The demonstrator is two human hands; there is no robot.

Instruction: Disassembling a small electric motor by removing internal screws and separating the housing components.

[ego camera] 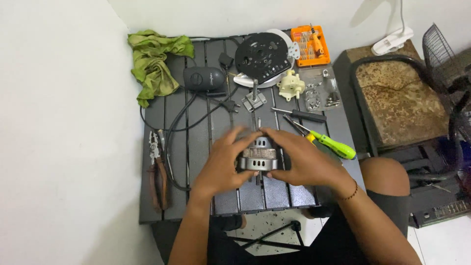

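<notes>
Two hands meet at the middle of the dark slatted table (196,196). Your left hand (223,164) and right hand (299,159) grasp the small grey metal motor (258,156) from either side, fingers curled over its top and thumbs pressed against its slotted lower band; the motor sits just above the table's near half.

Right of the hands: a screwdriver with a green and yellow handle (331,145), lying aslant; beyond it a screwdriver with a black handle (301,115).

Left edge: pliers (157,169) lying lengthwise, beside a black cable (171,142) that runs up to a black oval housing (203,78).

Far left corner: a crumpled green rag (154,61).

Far edge, centre: a round black plate (262,56) resting on a white disc (282,39); in front of it a cream plastic part (292,84) and a small metal bracket (254,100).

Far right corner: a rectangular orange case (310,46) of screwdriver bits, and nearer you a clear tray (321,93) of loose screws.

Off the table, right: a worn brown stool (397,98) and a wire fan guard (441,54).
</notes>
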